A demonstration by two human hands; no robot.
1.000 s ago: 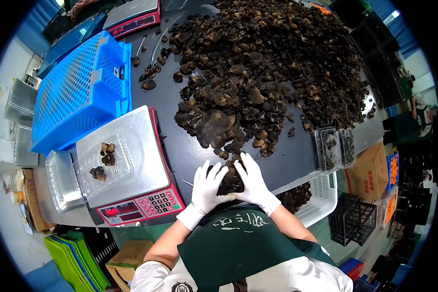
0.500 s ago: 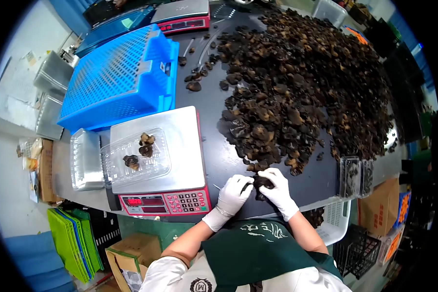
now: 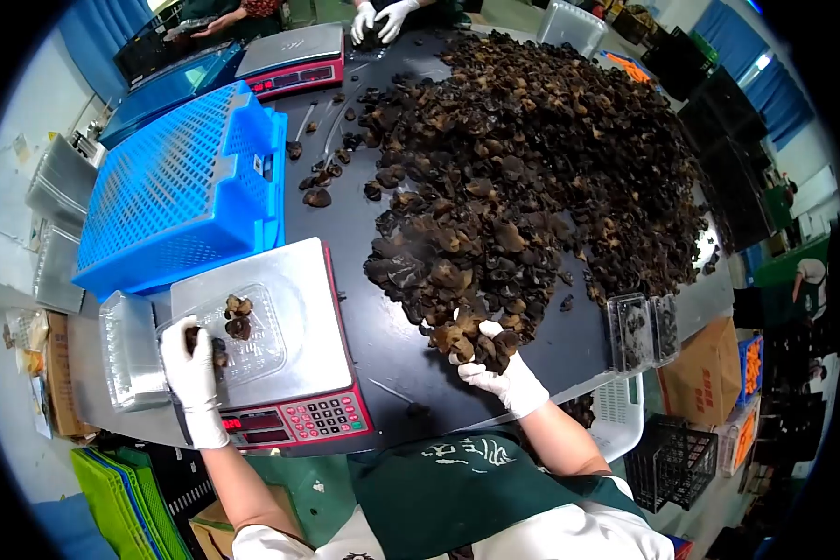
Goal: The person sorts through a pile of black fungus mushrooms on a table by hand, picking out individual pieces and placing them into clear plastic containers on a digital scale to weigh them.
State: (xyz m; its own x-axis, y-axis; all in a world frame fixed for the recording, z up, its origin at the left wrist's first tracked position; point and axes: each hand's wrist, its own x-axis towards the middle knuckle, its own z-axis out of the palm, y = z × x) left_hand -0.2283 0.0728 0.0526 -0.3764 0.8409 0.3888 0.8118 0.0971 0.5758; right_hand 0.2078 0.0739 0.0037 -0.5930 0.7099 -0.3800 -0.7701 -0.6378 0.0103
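Observation:
My left hand (image 3: pixel 192 375), in a white glove, is at the left side of the clear plastic tray (image 3: pixel 263 347) on the scale (image 3: pixel 313 308). Its fingers close round a dark wood ear mushroom (image 3: pixel 193 340). A few wood ear pieces (image 3: pixel 238 317) lie in the tray. My right hand (image 3: pixel 506 381), gloved too, grips a clump of brown wood ears (image 3: pixel 471 343) at the near edge of the big mushroom pile (image 3: pixel 523 168); the clump covers some of its fingers.
Left of the scale stand stacked clear trays (image 3: pixel 131 350), with a blue crate (image 3: pixel 173 187) behind. Farther back are a second scale (image 3: pixel 291 56) and a co-worker's gloved hands (image 3: pixel 383 21). Clear containers (image 3: pixel 633 336) sit at the right edge, above a white basket (image 3: pixel 618 420).
My left hand has moved left from the table's front to the tray. My right hand has gripped a mushroom clump at the pile. The view has shifted; a co-worker's hands now show.

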